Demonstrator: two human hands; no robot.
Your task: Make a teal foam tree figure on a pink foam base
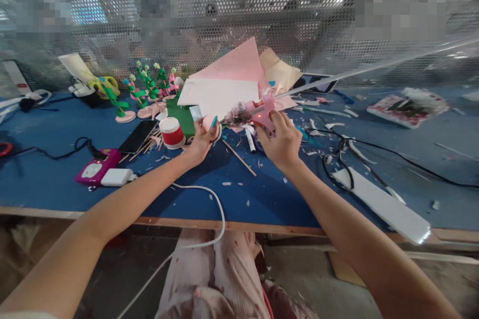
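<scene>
My right hand [282, 142] is wrapped round the handle of a pink hot glue gun [264, 110], whose small red light is lit. A long clear glue stick [337, 77] runs out of its back to the upper right. In my left hand [202, 143], fingers and thumb pinch a small round pink piece [210, 123]. The gun's nozzle points left at this piece; whether they touch I cannot tell. A red jar with a white lid [172, 133] stands just left of my left hand. A thin wooden stick [239, 158] lies on the table below the gun.
Small green craft plants on pink bases [144, 102] stand at the back left. Pink and white sheets [224, 92] lean behind my hands. A purple power adapter [99, 167], a dark phone [138, 137], a white strip [385, 204], cables and paper scraps lie about the blue table [262, 204].
</scene>
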